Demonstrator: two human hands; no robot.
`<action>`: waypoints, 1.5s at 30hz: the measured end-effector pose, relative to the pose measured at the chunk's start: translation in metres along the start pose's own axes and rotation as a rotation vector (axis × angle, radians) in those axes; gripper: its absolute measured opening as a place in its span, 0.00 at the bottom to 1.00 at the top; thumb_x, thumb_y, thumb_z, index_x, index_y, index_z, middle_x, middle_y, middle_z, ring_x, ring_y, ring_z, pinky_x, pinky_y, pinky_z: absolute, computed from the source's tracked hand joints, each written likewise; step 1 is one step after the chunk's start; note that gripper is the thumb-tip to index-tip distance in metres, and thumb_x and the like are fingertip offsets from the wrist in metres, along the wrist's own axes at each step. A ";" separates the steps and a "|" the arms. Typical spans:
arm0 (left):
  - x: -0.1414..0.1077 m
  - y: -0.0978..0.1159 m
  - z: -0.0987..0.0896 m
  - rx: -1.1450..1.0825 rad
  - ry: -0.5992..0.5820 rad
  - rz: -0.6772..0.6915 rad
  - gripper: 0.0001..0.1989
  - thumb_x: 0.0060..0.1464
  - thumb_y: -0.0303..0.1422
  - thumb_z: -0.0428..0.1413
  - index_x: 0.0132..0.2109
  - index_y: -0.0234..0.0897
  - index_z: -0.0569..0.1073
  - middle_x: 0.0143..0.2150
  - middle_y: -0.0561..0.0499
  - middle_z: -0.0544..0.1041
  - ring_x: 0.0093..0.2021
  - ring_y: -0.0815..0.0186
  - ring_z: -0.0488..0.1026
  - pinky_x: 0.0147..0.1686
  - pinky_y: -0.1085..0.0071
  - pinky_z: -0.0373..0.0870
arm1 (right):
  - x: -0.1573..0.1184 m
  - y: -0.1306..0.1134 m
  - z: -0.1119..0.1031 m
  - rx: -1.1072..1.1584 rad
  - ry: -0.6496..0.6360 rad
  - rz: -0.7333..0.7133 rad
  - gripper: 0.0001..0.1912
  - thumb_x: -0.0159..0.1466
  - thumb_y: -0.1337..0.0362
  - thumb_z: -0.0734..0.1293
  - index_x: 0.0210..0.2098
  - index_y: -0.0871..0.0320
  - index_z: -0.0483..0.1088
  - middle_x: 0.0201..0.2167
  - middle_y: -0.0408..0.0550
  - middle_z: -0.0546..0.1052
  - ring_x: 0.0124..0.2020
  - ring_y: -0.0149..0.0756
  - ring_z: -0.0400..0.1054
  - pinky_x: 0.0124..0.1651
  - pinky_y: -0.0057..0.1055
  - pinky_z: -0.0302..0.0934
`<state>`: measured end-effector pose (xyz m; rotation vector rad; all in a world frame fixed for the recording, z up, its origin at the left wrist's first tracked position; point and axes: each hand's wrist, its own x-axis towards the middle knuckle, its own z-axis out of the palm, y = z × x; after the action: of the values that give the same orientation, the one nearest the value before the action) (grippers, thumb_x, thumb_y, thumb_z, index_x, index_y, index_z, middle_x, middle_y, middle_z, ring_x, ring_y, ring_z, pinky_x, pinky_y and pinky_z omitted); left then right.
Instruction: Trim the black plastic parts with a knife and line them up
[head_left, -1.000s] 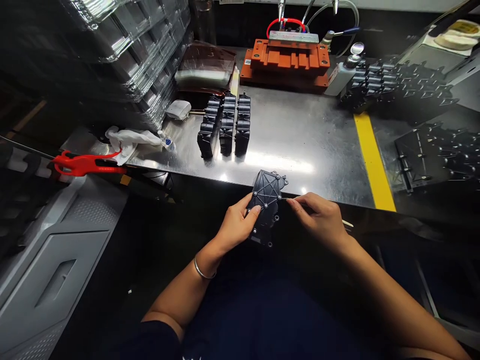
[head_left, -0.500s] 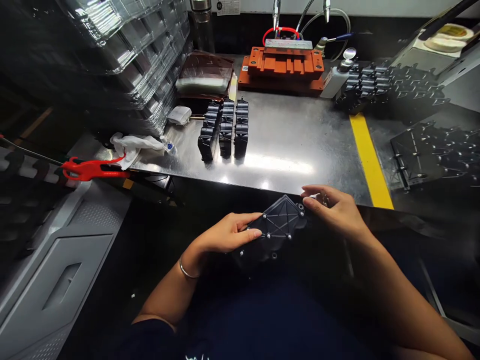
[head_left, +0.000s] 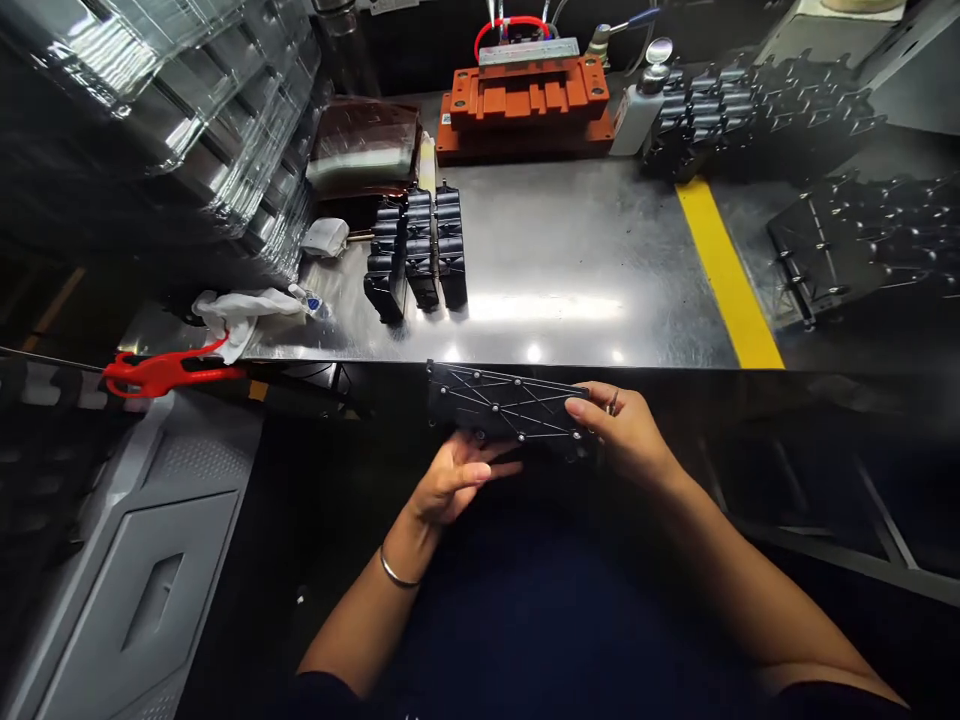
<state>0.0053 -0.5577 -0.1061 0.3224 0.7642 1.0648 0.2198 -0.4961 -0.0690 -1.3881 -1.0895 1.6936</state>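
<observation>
A flat black plastic part (head_left: 506,405) with crossing ribs and small metal studs is held out in front of the table's front edge. My right hand (head_left: 626,425) pinches its right end, thumb on top. Below the part's left half is my left hand (head_left: 457,480), its fingers spread; whether the fingertips touch the underside cannot be made out. Beyond them, three black ribbed parts (head_left: 420,245) stand side by side on the metal table (head_left: 555,250).
An orange fixture (head_left: 529,95) and a white bottle (head_left: 637,110) stand at the back. More black parts (head_left: 705,110) lie at the right, past a yellow stripe (head_left: 727,270). Wrapped trays (head_left: 225,120), white cloth (head_left: 244,310) and a red-handled tool (head_left: 165,373) are at the left.
The black part has turned and shifted left. My right hand has taken hold of its right end, while my left hand has let go of its former grip and opened beneath it. The view has shifted.
</observation>
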 end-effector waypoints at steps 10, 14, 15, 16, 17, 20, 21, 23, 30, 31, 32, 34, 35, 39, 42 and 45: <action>0.012 -0.001 0.029 -0.170 0.408 0.171 0.17 0.37 0.34 0.69 0.36 0.35 0.76 0.36 0.51 0.80 0.40 0.61 0.77 0.46 0.61 0.73 | -0.011 0.002 0.003 -0.517 0.004 -0.265 0.20 0.59 0.48 0.66 0.27 0.60 0.72 0.22 0.45 0.71 0.23 0.27 0.60 0.25 0.24 0.56; 0.009 -0.003 0.031 -0.198 0.429 0.192 0.16 0.35 0.34 0.70 0.34 0.36 0.76 0.33 0.53 0.80 0.38 0.63 0.77 0.44 0.62 0.73 | -0.021 -0.004 -0.001 -0.598 -0.081 -0.246 0.17 0.60 0.51 0.65 0.26 0.60 0.72 0.20 0.44 0.71 0.21 0.26 0.59 0.23 0.23 0.54; 0.009 -0.003 0.032 -0.205 0.438 0.203 0.16 0.34 0.33 0.70 0.33 0.35 0.76 0.33 0.53 0.80 0.37 0.64 0.76 0.44 0.63 0.73 | -0.022 -0.004 -0.001 -0.598 -0.093 -0.245 0.17 0.60 0.52 0.65 0.26 0.60 0.73 0.21 0.45 0.72 0.22 0.27 0.61 0.24 0.23 0.55; 0.009 -0.004 0.034 -0.209 0.443 0.211 0.16 0.33 0.33 0.71 0.32 0.35 0.76 0.32 0.54 0.79 0.36 0.65 0.76 0.45 0.63 0.73 | -0.023 -0.005 -0.001 -0.595 -0.113 -0.250 0.17 0.61 0.52 0.65 0.27 0.60 0.73 0.22 0.45 0.72 0.23 0.27 0.62 0.25 0.23 0.56; 0.010 -0.005 0.035 -0.206 0.441 0.220 0.16 0.33 0.33 0.71 0.31 0.35 0.76 0.32 0.54 0.79 0.36 0.65 0.76 0.45 0.63 0.73 | -0.023 -0.005 0.000 -0.595 -0.139 -0.263 0.18 0.61 0.52 0.64 0.27 0.60 0.73 0.22 0.45 0.73 0.23 0.27 0.62 0.25 0.23 0.56; 0.009 -0.007 0.037 -0.148 0.410 0.243 0.17 0.35 0.33 0.70 0.35 0.36 0.77 0.35 0.52 0.80 0.40 0.62 0.77 0.46 0.61 0.72 | -0.022 -0.003 0.001 -0.608 -0.231 -0.339 0.19 0.64 0.52 0.63 0.25 0.61 0.72 0.21 0.44 0.71 0.23 0.26 0.61 0.25 0.23 0.55; 0.008 -0.007 0.037 -0.123 0.406 0.252 0.18 0.35 0.33 0.70 0.37 0.37 0.77 0.36 0.52 0.80 0.42 0.60 0.77 0.46 0.60 0.72 | -0.021 -0.002 0.001 -0.618 -0.246 -0.365 0.20 0.64 0.53 0.62 0.25 0.61 0.71 0.20 0.44 0.70 0.22 0.25 0.60 0.25 0.23 0.54; 0.007 -0.008 0.035 -0.084 0.412 0.263 0.21 0.36 0.33 0.69 0.41 0.37 0.78 0.36 0.51 0.80 0.44 0.57 0.77 0.48 0.58 0.71 | -0.021 0.001 0.001 -0.647 -0.243 -0.399 0.21 0.65 0.53 0.62 0.23 0.61 0.70 0.18 0.43 0.68 0.21 0.24 0.58 0.24 0.23 0.53; 0.004 -0.014 0.032 0.054 0.397 0.345 0.19 0.37 0.31 0.68 0.41 0.39 0.79 0.35 0.52 0.80 0.48 0.56 0.76 0.55 0.56 0.68 | -0.024 0.011 -0.002 -0.769 -0.187 -0.492 0.20 0.66 0.55 0.60 0.22 0.60 0.68 0.17 0.42 0.67 0.19 0.24 0.57 0.23 0.23 0.52; 0.003 -0.015 0.031 0.083 0.383 0.365 0.17 0.38 0.30 0.68 0.39 0.39 0.79 0.35 0.52 0.80 0.48 0.57 0.76 0.55 0.57 0.68 | -0.025 0.012 -0.005 -0.790 -0.167 -0.500 0.21 0.66 0.54 0.60 0.21 0.60 0.67 0.17 0.42 0.67 0.19 0.24 0.57 0.23 0.23 0.51; 0.003 -0.016 0.029 0.101 0.372 0.374 0.14 0.38 0.30 0.68 0.37 0.39 0.79 0.34 0.53 0.80 0.47 0.59 0.76 0.54 0.59 0.69 | -0.024 0.014 -0.009 -0.817 -0.140 -0.490 0.22 0.66 0.53 0.60 0.20 0.59 0.65 0.16 0.42 0.66 0.18 0.24 0.57 0.22 0.23 0.51; 0.002 -0.016 0.024 0.091 0.351 0.347 0.10 0.37 0.29 0.68 0.31 0.40 0.79 0.30 0.55 0.79 0.42 0.62 0.77 0.52 0.62 0.70 | -0.020 0.018 -0.022 -0.916 -0.048 -0.408 0.26 0.65 0.48 0.60 0.18 0.59 0.62 0.14 0.41 0.63 0.16 0.24 0.55 0.20 0.24 0.48; 0.001 -0.015 0.022 0.064 0.337 0.309 0.09 0.36 0.28 0.69 0.28 0.39 0.78 0.28 0.55 0.78 0.39 0.64 0.77 0.51 0.63 0.71 | -0.017 0.020 -0.029 -0.991 0.025 -0.351 0.26 0.64 0.45 0.61 0.18 0.58 0.62 0.13 0.41 0.62 0.15 0.25 0.54 0.19 0.24 0.47; 0.001 -0.012 0.014 -0.037 0.319 0.182 0.10 0.31 0.26 0.69 0.24 0.37 0.76 0.26 0.56 0.76 0.35 0.65 0.76 0.48 0.63 0.72 | -0.010 0.026 -0.052 -1.159 0.302 -0.283 0.23 0.63 0.43 0.60 0.29 0.57 0.70 0.20 0.47 0.73 0.18 0.34 0.64 0.19 0.28 0.51; 0.002 -0.009 0.015 0.018 0.288 0.248 0.14 0.33 0.25 0.68 0.32 0.38 0.79 0.35 0.53 0.79 0.44 0.60 0.76 0.54 0.60 0.69 | -0.018 0.023 -0.045 -0.881 0.231 -0.376 0.23 0.67 0.47 0.56 0.37 0.57 0.72 0.31 0.51 0.77 0.29 0.36 0.72 0.27 0.29 0.64; 0.003 -0.005 0.019 0.226 0.189 0.538 0.20 0.39 0.25 0.68 0.43 0.41 0.78 0.48 0.49 0.79 0.56 0.56 0.71 0.61 0.57 0.63 | -0.032 0.012 -0.021 -0.548 0.067 -0.390 0.21 0.68 0.49 0.57 0.43 0.57 0.73 0.33 0.50 0.76 0.28 0.32 0.72 0.27 0.27 0.67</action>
<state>0.0229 -0.5552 -0.0968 0.6518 1.0000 1.5323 0.2470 -0.5257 -0.0688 -1.4124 -1.7402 1.1029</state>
